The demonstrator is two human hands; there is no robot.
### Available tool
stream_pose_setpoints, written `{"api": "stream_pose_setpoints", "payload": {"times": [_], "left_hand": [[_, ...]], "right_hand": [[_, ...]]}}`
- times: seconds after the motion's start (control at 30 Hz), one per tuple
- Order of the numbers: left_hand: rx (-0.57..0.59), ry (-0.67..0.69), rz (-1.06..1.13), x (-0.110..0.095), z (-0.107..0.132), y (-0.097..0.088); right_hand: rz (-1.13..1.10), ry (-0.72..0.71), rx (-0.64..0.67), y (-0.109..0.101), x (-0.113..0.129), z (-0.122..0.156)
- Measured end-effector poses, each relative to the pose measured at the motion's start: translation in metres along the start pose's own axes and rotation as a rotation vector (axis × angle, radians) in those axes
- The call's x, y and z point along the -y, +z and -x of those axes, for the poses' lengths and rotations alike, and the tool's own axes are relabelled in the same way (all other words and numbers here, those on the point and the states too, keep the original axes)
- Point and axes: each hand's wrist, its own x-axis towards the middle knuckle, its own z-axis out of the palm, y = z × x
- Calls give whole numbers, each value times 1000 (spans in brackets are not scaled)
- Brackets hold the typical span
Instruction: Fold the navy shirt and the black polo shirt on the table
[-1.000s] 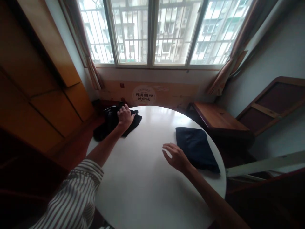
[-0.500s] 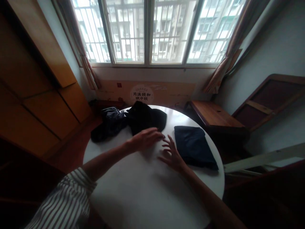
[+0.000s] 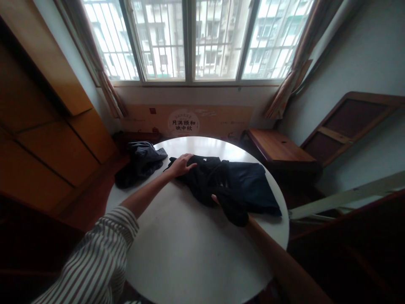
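Note:
A black cloth garment (image 3: 202,181) lies crumpled across the middle of the round white table, its right part overlapping a folded dark blue garment (image 3: 253,183). My left hand (image 3: 182,165) rests on the black garment's left end, thumb spread away from the fingers. Black cloth covers most of my right hand (image 3: 215,198); only a thumb-like tip shows at the cloth's near edge. Whether the covered fingers grip the cloth cannot be seen. A dark bundled garment (image 3: 142,162) with a pale stripe lies at the table's left edge.
The round white table (image 3: 190,253) fills the middle. Beyond it stand a brown wooden bench (image 3: 280,145) on the right and a wall with a printed banner (image 3: 221,120) under the barred window. Orange-brown cabinets (image 3: 60,147) line the left side.
The black garment has come away from the striped dark bundle, nearer and to the right, onto the folded blue one. My left hand shifted left; my right hand is now covered by black cloth.

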Motion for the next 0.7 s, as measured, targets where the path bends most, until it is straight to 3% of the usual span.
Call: {"api": "stream_pose_setpoints", "payload": {"times": [0.13, 0.23, 0.33, 0.43, 0.53, 0.63, 0.7], "left_hand": [[158, -116, -102, 10, -6, 16], [144, -218, -54, 8, -2, 21], [64, -315, 115, 6, 3, 15], [15, -349, 297, 7, 12, -3], [12, -346, 436, 11, 33, -31], [-21, -392, 868, 20, 62, -65], [96, -451, 1014, 29, 81, -87]], "right_hand": [[116, -85, 45, -1, 1, -2], [251, -129, 164, 8, -1, 0], [293, -185, 297, 16, 15, 5], [377, -262, 486, 8, 51, 14], [385, -230, 618, -20, 82, 24], [276, -76, 639, -55, 88, 23], [281, 21, 576, -72, 80, 13]]}}
